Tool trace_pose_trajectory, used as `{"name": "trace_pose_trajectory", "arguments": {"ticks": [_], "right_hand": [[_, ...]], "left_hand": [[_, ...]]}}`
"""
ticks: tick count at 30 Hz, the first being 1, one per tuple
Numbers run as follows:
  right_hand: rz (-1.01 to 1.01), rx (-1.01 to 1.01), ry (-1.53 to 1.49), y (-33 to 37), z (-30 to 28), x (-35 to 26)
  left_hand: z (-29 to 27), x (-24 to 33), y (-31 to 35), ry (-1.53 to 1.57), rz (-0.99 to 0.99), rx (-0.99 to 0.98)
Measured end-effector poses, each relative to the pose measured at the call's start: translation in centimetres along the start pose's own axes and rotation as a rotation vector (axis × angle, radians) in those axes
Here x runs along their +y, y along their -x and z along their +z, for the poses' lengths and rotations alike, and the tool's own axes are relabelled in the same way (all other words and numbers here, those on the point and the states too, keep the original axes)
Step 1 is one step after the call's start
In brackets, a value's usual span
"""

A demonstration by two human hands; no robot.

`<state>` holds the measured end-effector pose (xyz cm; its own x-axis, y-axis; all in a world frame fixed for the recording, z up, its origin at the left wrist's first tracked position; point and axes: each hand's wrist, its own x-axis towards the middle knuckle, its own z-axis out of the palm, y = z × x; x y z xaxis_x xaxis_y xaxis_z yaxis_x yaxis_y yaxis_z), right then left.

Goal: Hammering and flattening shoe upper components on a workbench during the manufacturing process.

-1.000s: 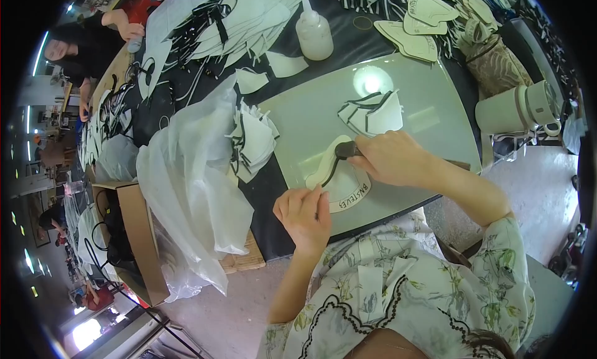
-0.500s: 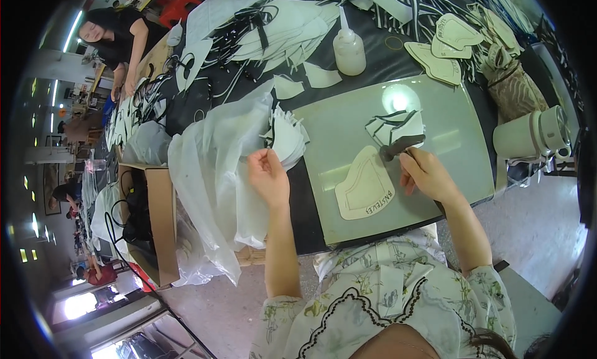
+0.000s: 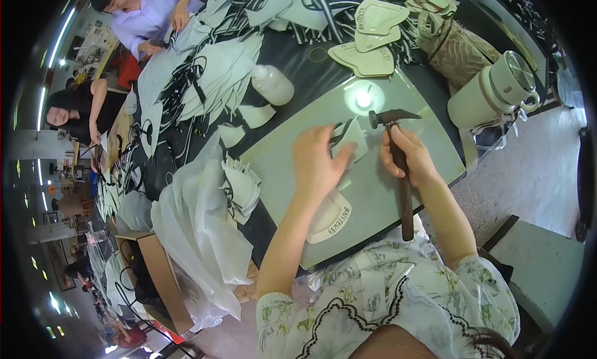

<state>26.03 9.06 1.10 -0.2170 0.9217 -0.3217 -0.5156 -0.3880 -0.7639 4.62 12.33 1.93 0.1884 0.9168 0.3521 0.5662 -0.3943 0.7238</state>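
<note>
A hammer (image 3: 406, 200) with a dark metal head and brown wooden handle is gripped in my right hand (image 3: 413, 155), its head up and its handle hanging toward me. My left hand (image 3: 316, 163) reaches over the grey-green board (image 3: 385, 191), thumb and fingers apart. It is at a small stack of white pieces with black edging (image 3: 353, 144); whether it presses on them I cannot tell. Under my left wrist lies a cream pattern piece (image 3: 329, 219) with writing, partly covered. More white cut pieces (image 3: 241, 188) are piled left of the board.
A white squeeze bottle (image 3: 272, 85) stands beyond the board, near further cream patterns (image 3: 367, 59). A pale flask (image 3: 491, 94) is at the right. Clear plastic bags (image 3: 196, 216) and a cardboard box (image 3: 165, 284) sit at the left. Two people work across the table.
My left hand has moved right from beside the plastic bag to the pieces on the board. The hammer has swung from lying sideways to head up. The view has turned.
</note>
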Motion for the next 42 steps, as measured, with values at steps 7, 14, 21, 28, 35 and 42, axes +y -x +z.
{"name": "trace_pose_trajectory", "arguments": {"ticks": [7,14,21,28,35,42], "right_hand": [[0.085,-0.034,-0.100,-0.4,-0.5,-0.2],[0.096,-0.085,-0.025,0.0,0.0,-0.1],[0.291,-0.239,0.551,1.2,5.7,1.0],[0.289,-0.173,0.603,1.3,5.9,1.9],[0.288,-0.187,0.606,1.3,5.9,2.0],[0.277,-0.181,0.620,1.3,5.9,1.9]], "left_hand": [[1.8,1.6,0.2,-0.335,0.196,-0.037],[-6.6,-1.6,5.1,0.423,-0.485,0.057],[-5.5,1.0,10.1,0.602,-0.672,0.079],[-4.0,1.0,11.3,0.323,-0.573,-0.020],[-4.4,1.2,10.7,0.230,-0.565,-0.082],[-4.6,0.7,10.1,0.270,-0.509,-0.136]]}}
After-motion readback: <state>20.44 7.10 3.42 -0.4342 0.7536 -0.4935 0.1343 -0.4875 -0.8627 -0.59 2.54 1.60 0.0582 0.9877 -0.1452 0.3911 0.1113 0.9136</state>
